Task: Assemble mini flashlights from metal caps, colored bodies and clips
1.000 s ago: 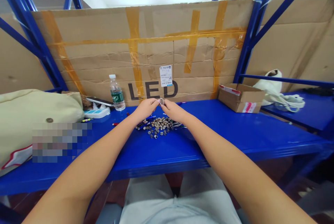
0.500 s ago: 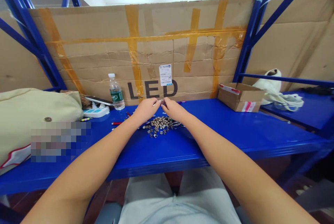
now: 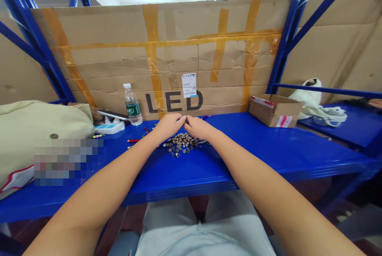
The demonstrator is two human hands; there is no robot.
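Both my arms reach out over the blue shelf (image 3: 268, 152). My left hand (image 3: 167, 124) and my right hand (image 3: 196, 126) meet fingertip to fingertip just behind a pile of several small silvery metal parts (image 3: 182, 143). The fingers of both hands are pinched together on one small metal piece, which is too tiny and too covered to make out. The pile lies on the shelf right under and in front of the hands.
A water bottle (image 3: 133, 106), a white power strip (image 3: 110, 128) and pens (image 3: 135, 141) lie to the left. A beige bag (image 3: 38, 128) fills the far left. An open cardboard box (image 3: 275, 110) and a white bag (image 3: 316, 102) sit to the right. Taped cardboard marked LED (image 3: 174, 102) backs the shelf.
The small ring-like piece, plainly visible between my fingertips a second ago, is now hidden as the fingers closed tighter over it. Hands dropped slightly toward the pile.
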